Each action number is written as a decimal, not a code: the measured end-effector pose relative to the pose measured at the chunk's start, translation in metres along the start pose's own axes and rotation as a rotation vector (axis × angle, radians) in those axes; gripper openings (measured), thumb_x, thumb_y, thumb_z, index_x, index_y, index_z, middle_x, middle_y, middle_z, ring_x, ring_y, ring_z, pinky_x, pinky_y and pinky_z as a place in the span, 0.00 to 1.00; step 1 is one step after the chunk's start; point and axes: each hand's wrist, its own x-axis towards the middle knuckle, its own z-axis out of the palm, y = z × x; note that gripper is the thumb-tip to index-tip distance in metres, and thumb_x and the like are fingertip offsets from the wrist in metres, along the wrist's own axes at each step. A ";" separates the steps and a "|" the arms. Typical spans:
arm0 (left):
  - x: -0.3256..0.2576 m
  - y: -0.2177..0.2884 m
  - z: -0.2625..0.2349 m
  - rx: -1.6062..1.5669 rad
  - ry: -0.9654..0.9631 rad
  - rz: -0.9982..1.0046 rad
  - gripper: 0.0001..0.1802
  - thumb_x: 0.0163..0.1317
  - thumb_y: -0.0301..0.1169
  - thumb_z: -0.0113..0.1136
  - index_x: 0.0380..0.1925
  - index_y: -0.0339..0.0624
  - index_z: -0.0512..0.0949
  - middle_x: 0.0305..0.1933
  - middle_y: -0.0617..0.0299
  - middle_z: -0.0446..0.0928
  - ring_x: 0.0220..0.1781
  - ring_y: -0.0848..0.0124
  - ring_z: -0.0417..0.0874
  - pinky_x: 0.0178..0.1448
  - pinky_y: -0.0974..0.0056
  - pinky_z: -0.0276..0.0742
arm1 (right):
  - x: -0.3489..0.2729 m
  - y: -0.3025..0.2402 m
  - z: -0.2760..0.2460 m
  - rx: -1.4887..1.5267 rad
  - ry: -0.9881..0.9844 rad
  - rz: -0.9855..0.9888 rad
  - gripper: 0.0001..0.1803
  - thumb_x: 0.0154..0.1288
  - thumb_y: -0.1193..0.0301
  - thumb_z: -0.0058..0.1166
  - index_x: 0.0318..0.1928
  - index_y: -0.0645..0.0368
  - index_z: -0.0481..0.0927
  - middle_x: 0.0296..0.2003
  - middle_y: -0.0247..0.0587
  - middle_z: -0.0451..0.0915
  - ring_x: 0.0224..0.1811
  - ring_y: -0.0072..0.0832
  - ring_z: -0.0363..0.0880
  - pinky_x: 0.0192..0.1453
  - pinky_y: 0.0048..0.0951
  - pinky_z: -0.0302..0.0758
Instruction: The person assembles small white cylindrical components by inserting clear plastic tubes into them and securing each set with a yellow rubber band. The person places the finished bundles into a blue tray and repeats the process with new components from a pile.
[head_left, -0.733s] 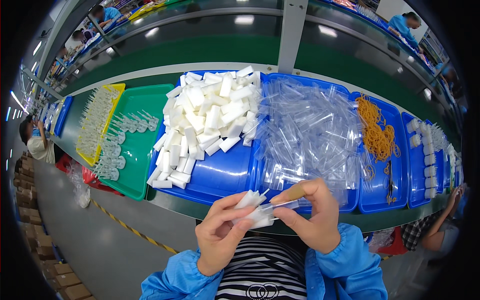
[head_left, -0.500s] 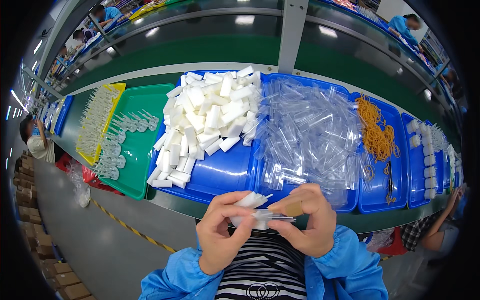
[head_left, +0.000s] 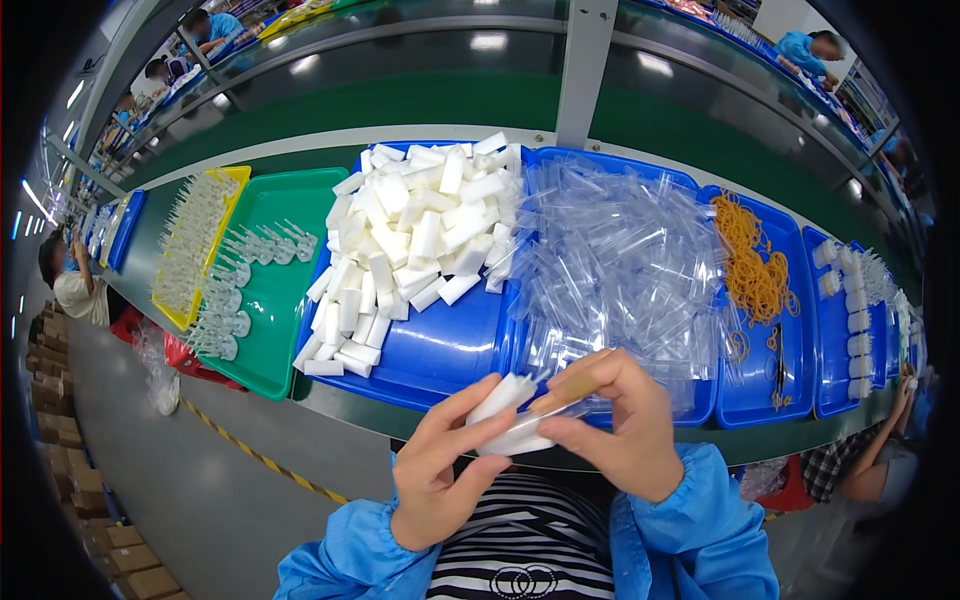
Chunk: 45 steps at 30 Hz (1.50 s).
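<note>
**White blocks and a clear tube, held close over the near edge of the bench**

A long bench point(head_left: 330, 410) runs left to right, with a green belt point(head_left: 400, 100) beyond it. On the bench, from left: a yellow tray point(head_left: 235, 180) and a green tray point(head_left: 290, 330) with small clear parts, a blue bin point(head_left: 440, 350) heaped with white blocks point(head_left: 420, 230), a bin of clear tubes point(head_left: 620, 250), then one with orange rubber bands point(head_left: 750, 260).

Nearest the body, the left hand point(head_left: 440, 470) curls around a few white blocks point(head_left: 500, 395), thumb pressing them against the fingers. The right hand point(head_left: 620, 430) pinches a clear tube point(head_left: 530, 430) lying across both hands, one fingertip in a tan cover.

The blocks look light and soft, likely to dent if squeezed, so best held by their long sides. The tube looks thin, stiff, slippery, and easily cracked; grip it mid-length.
</note>
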 end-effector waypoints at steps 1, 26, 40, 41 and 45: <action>0.001 0.003 0.000 -0.110 0.021 -0.024 0.20 0.60 0.15 0.65 0.54 0.29 0.79 0.67 0.41 0.68 0.64 0.49 0.79 0.62 0.52 0.81 | 0.001 -0.003 0.000 0.062 0.021 0.020 0.16 0.58 0.73 0.73 0.43 0.58 0.79 0.41 0.40 0.82 0.45 0.27 0.82 0.53 0.27 0.77; -0.001 -0.009 -0.023 -0.210 -0.137 -0.173 0.19 0.61 0.15 0.65 0.53 0.28 0.78 0.69 0.41 0.67 0.66 0.55 0.77 0.67 0.56 0.79 | 0.006 -0.014 -0.038 -0.587 -0.198 -0.344 0.18 0.51 0.70 0.73 0.44 0.54 0.84 0.45 0.31 0.86 0.50 0.35 0.79 0.55 0.36 0.70; -0.003 -0.021 -0.014 -0.299 -0.029 -0.240 0.18 0.63 0.14 0.62 0.53 0.29 0.78 0.67 0.41 0.69 0.67 0.54 0.75 0.67 0.54 0.80 | 0.004 -0.015 -0.050 -1.185 -0.523 -0.264 0.18 0.53 0.68 0.67 0.45 0.56 0.80 0.33 0.33 0.73 0.43 0.30 0.71 0.49 0.33 0.66; -0.004 -0.022 -0.013 -0.300 -0.035 -0.239 0.18 0.63 0.13 0.61 0.53 0.29 0.78 0.67 0.41 0.69 0.67 0.54 0.75 0.67 0.54 0.80 | 0.004 -0.014 -0.051 -1.144 -0.508 -0.262 0.18 0.53 0.68 0.67 0.45 0.56 0.80 0.34 0.34 0.74 0.42 0.32 0.72 0.48 0.34 0.67; -0.004 -0.021 -0.008 -0.300 -0.037 -0.220 0.17 0.63 0.13 0.61 0.53 0.28 0.78 0.67 0.41 0.69 0.66 0.55 0.77 0.67 0.55 0.81 | 0.006 -0.013 -0.050 -0.891 -0.343 -0.225 0.15 0.58 0.73 0.66 0.46 0.58 0.79 0.40 0.37 0.79 0.43 0.33 0.77 0.49 0.35 0.71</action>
